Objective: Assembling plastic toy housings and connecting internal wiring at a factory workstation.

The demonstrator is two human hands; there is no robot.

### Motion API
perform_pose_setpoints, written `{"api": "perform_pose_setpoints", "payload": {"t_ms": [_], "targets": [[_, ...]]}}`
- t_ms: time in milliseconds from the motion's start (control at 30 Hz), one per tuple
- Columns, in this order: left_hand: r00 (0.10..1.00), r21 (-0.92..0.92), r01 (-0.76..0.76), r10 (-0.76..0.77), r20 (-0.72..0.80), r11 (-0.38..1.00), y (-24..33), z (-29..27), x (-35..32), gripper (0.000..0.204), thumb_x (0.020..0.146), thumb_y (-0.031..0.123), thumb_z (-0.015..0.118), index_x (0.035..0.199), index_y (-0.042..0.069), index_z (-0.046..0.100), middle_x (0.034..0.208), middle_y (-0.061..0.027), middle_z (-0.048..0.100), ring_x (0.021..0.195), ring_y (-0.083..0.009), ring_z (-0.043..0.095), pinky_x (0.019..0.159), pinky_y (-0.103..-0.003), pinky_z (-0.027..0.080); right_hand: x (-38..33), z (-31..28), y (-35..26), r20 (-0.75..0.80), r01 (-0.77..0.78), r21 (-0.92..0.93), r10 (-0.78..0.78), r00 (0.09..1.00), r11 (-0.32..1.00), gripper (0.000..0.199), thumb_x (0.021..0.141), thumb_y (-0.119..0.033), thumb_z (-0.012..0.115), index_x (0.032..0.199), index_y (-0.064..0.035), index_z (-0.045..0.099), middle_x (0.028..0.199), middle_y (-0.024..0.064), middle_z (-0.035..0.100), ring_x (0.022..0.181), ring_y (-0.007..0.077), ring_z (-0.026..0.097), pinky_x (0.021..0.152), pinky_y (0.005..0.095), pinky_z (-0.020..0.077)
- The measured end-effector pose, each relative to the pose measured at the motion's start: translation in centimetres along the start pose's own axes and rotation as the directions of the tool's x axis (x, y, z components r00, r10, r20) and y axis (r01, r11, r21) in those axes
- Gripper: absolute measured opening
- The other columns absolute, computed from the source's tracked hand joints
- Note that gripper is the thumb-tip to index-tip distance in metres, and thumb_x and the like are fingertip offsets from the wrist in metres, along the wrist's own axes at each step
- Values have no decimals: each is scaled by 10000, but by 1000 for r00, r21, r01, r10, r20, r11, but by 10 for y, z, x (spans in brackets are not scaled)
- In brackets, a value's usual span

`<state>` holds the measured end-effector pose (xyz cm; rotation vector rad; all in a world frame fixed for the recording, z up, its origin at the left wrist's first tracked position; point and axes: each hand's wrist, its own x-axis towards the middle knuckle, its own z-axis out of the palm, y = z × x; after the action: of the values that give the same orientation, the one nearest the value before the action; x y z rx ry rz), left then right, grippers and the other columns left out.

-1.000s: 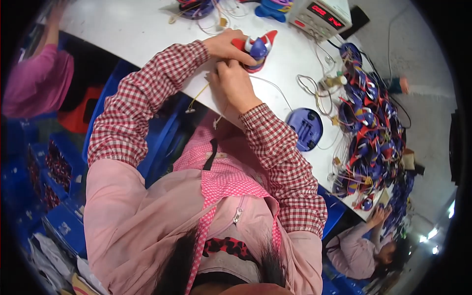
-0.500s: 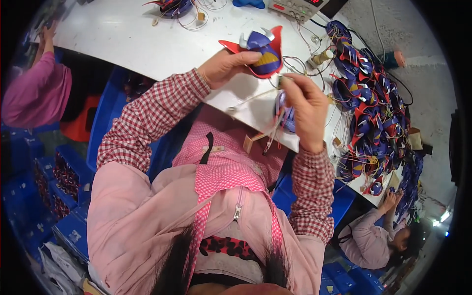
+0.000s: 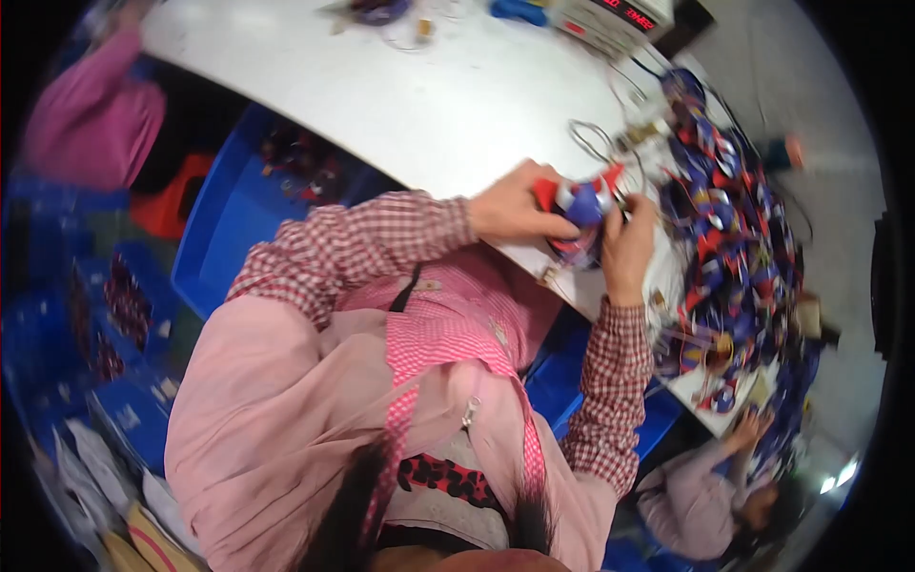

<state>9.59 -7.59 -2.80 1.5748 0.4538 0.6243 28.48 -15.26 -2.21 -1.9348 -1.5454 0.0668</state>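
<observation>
Near the front edge of the white table, my left hand (image 3: 519, 205) is closed round a purple toy figure part (image 3: 584, 203) with red wing-like pieces and pale horn shapes. My right hand (image 3: 631, 250) meets its right side, thumb and fingers bent together in a pinch. What sits between those fingertips is small and blurred. Below the toy part, a small tan piece (image 3: 548, 276) shows by the table edge. Motion blur hides the toy part's finer details.
A large heap of similar purple and red toy parts (image 3: 729, 229) with wires covers the table's right side. Behind stands a power supply (image 3: 615, 21) with a red display. A blue bin (image 3: 214, 243) is below left. Co-workers sit left (image 3: 95, 124) and lower right (image 3: 691, 496).
Both hands and the toy part have come nearer and to the right. My right hand, earlier apart and pinching something by a thin strand, now meets the toy part. The whole view has shifted slightly.
</observation>
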Motion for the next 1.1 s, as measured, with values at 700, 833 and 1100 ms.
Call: {"api": "perform_pose_setpoints", "payload": {"t_ms": [700, 833, 1100], "targets": [[887, -594, -382, 101, -451, 708, 8, -45, -47, 418, 785, 133, 671, 1155, -28, 560, 1071, -112, 632, 965, -200, 621, 890, -330, 488, 40, -8, 6, 265, -268, 505, 148, 953, 821, 473, 988, -380, 346, 1290, -36, 466, 1210, 121, 525, 1039, 207, 518, 865, 288, 398], [842, -807, -416, -157, -516, 418, 12, -105, -121, 475, 803, 139, 637, 1232, 5, 482, 1074, -112, 616, 1001, -232, 602, 928, -358, 465, 21, -4, 45, 226, -168, 200, 122, 966, 965, 368, 947, -249, 473, 1167, 40, 534, 1098, 156, 573, 1014, 239, 537, 883, 319, 410], [611, -528, -560, -113, -784, 638, -9, -240, -312, 377, 857, 221, 610, 1168, 21, 538, 1140, -96, 612, 1064, -220, 571, 972, -389, 419, 11, 0, 24, 113, 172, -439, -135, 984, 882, 339, 917, -277, 540, 1105, 3, 582, 1023, 170, 557, 994, 317, 468, 872, 418, 349]]}}
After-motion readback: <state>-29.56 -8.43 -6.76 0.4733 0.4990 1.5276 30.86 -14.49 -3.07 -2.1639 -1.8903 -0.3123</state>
